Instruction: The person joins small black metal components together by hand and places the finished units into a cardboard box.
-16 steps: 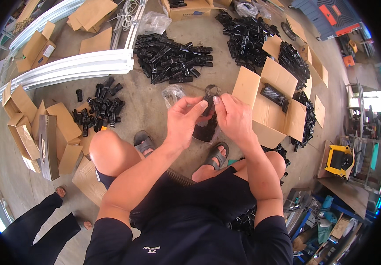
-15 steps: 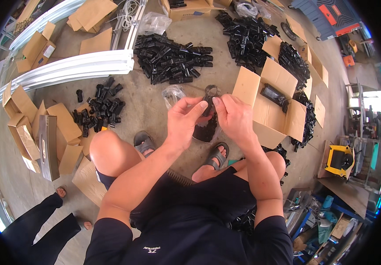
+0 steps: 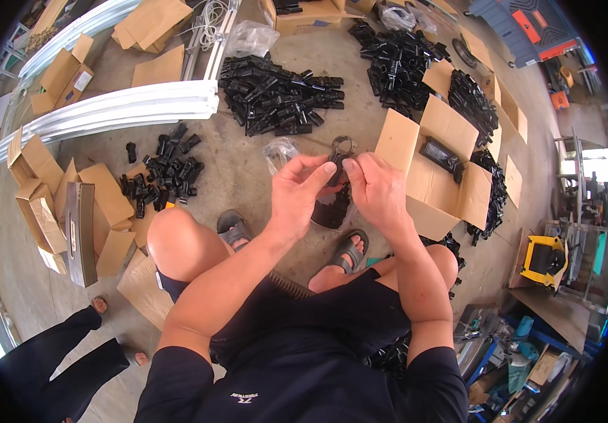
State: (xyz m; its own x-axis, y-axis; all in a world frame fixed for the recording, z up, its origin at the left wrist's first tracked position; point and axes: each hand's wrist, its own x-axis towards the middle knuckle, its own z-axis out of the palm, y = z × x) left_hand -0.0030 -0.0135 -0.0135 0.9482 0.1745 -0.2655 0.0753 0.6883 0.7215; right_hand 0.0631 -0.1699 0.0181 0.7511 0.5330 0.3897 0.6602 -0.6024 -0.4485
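Between my fingertips is a small black part with a round ring at its top end, possibly a clamp. My left hand is closed, its thumb and fingers pinching the part's lower body from the left. From the right, my right hand pinches the same part just below the ring. Fingers cover most of the body. Under my hands a clear plastic bag of small dark pieces lies on the floor, partly hidden. Another crumpled clear bag lies beyond my left hand.
An open cardboard box with a black part inside stands right of my hands. Piles of black parts lie ahead, with a smaller heap at left. White metal rails stretch across the left. Another person's legs show lower left.
The view has shifted slightly, so the surroundings sit a little farther right. Both hands keep their pinch on the black ringed part, and its ring stands out a bit more above my fingers.
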